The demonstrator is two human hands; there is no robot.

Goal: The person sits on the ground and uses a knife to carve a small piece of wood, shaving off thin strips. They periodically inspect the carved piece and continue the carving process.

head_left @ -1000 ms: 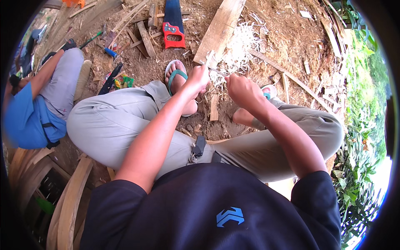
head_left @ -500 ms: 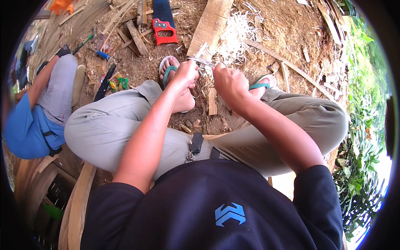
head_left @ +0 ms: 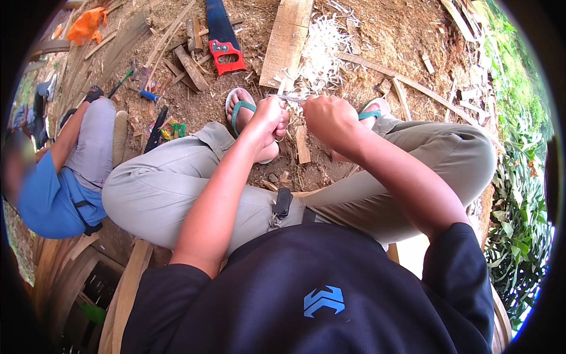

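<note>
My two closed hands are close together in front of my shins, above the ground. My right hand (head_left: 331, 120) is wrapped round the handle end of a knife, its handle hidden by my fingers. The thin grey knife blade (head_left: 291, 98) points left, towards my left hand (head_left: 270, 119). That hand is closed in a fist, and what it grips is hidden. A narrow pale wood strip (head_left: 282, 85) shows just beyond the fist; whether it is held or lies on the board (head_left: 287, 44) behind, I cannot tell.
A handsaw (head_left: 226, 56) with a red handle lies beyond my left foot. Curled wood shavings (head_left: 323, 59) are heaped beside the board. A dark blade-like tool (head_left: 155, 131) lies by my left knee. A person in blue (head_left: 56, 197) sits at left; leafy plants (head_left: 519, 236) border the right.
The view has shifted slightly, so the saw and board appear further left. My right fist has turned a little, and the knife blade shows less. Both hands stay closed.
</note>
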